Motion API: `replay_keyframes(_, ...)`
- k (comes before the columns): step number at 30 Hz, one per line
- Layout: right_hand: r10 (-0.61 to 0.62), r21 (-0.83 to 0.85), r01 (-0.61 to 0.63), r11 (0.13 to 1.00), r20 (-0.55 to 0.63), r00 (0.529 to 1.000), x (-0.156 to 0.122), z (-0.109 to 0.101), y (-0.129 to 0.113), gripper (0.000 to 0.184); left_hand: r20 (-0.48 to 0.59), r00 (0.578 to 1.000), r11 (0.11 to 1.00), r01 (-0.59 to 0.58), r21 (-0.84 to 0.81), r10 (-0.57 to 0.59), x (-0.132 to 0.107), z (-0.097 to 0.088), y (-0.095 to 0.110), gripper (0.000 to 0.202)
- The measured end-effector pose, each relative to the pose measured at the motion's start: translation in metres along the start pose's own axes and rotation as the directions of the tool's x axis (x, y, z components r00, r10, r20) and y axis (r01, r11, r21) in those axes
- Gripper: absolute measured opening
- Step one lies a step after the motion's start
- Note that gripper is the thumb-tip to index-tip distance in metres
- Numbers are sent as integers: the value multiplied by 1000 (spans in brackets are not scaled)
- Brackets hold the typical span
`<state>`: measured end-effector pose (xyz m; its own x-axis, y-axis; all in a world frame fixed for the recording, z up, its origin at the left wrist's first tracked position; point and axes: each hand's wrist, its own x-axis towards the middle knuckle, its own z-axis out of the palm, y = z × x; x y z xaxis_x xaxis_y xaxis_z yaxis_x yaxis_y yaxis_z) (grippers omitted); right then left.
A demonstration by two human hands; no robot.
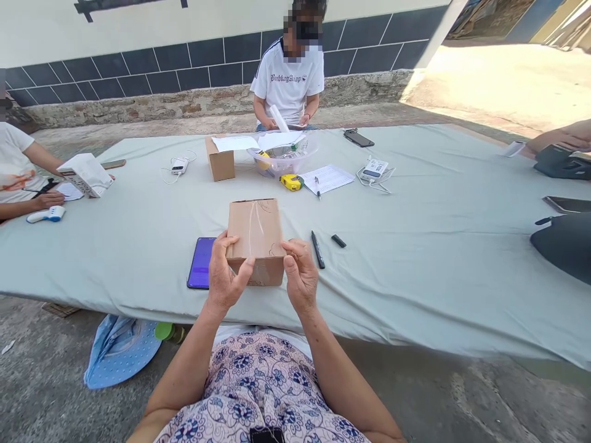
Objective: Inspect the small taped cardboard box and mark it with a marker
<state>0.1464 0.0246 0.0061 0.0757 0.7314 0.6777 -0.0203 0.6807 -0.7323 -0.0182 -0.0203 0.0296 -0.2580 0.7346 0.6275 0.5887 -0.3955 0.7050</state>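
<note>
A small taped cardboard box is clasped at the near edge of the cloth-covered worktop; the left hand wraps its left corner, the right hand grips its right corner; a purple-screened smartphone lies just left of the left hand; a black pen and its cap rest just right of the right hand; a yellow tape measure sits well beyond both.
</note>
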Motion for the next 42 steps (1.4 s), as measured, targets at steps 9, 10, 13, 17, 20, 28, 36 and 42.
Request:
replay_keyframes(9,-128,-69,136,988,104,986,-11,4,-5,32,-45,999,861,37,508,-17,0,-8,32,76)
replay_keyframes(10,-136,-78,145,986,114,984,-12,3,-7,33,-36,999,833,39,553,-22,-1,-7,36,77)
replay_keyframes(13,-154,-72,164,984,132,979,-14,2,-12,35,2,998,770,47,636,-62,-3,-5,46,79)
replay_keyframes(17,-169,-58,179,982,136,976,-16,3,-19,36,60,993,751,40,659,-105,-3,-6,56,81)
replay_keyframes(20,-181,-76,194,978,155,971,-17,2,-18,39,77,988,753,48,656,-130,-1,-6,60,86)
replay_keyframes(28,-192,-103,212,972,176,966,-17,-4,-11,46,83,984,807,82,584,-160,-1,-5,63,75)
replay_keyframes(36,-34,-264,90,960,210,977,-22,-18,14,45,-67,993,943,117,310,-101,4,-19,50,63)
replay_keyframes(42,20,-387,2,922,53,998,-20,-43,31,39,-47,928,929,368,-43,-369,12,-24,36,62)
